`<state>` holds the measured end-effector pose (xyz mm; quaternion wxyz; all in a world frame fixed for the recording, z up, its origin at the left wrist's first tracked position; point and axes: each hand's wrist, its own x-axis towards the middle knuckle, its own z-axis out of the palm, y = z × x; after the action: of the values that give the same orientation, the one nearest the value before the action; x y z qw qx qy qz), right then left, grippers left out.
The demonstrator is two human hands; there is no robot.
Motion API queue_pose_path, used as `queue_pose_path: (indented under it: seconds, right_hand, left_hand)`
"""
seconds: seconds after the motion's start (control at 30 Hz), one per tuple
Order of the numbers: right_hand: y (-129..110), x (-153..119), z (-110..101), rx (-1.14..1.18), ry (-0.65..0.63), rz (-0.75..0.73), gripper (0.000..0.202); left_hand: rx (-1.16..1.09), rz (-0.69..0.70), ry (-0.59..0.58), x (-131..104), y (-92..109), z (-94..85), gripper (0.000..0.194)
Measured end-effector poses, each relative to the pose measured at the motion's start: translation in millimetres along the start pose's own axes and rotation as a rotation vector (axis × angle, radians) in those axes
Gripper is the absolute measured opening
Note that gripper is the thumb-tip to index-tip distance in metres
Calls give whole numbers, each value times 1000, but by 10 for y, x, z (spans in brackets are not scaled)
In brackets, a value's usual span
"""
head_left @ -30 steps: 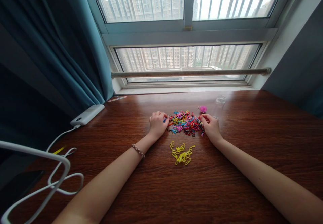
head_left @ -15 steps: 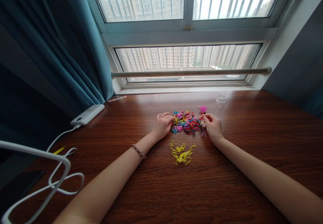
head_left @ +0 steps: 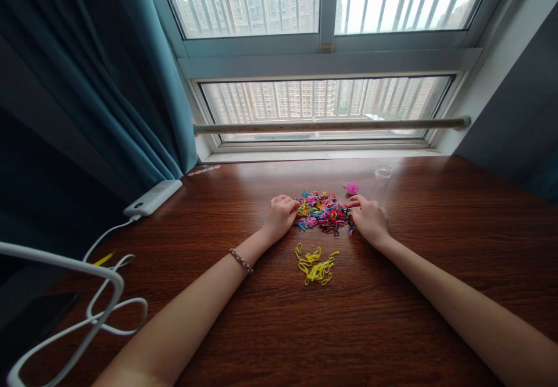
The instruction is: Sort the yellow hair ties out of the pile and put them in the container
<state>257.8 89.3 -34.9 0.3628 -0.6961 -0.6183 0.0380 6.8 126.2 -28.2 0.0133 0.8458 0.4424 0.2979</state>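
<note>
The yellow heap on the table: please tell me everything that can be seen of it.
The yellow heap is a loose tangle of thin, bright loops and strands; the material looks soft, perhaps rubber or cord, but I cannot tell which. It lies spread out on the brown, wood-grained table, on the near side of the multicoloured pile and apart from it. Only the table touches it.

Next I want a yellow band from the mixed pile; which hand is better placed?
Probably the left hand: it sits at the left edge of the mixed pile, beside yellow bands there. The right hand is at the opposite edge, farther from them.
</note>
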Motion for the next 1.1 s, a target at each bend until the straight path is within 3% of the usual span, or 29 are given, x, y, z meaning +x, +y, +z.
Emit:
queue_pose_path:
  seconds: [0.1, 0.33, 0.5, 0.77, 1.1]
  right_hand:
    - [-23, -2, -63, -177, -62, -18, 22]
    - [-47, 4, -107, -178, -157, -48, 22]
    - [-17, 26, -98, -184, -209, -25, 19]
    - [31, -3, 52, -26, -79, -110, 23]
    - [-26, -36, -15, 82, 54, -111, 22]
  left_hand:
    - [-19, -38, 37, 9, -12, 1, 11]
    - [-50, -89, 95, 20, -25, -11, 24]
    - [-18, -88, 73, 24, -50, 10, 19]
    - [-65, -94, 98, 26, -75, 17, 18]
    - [-84, -109, 121, 32, -100, 34, 17]
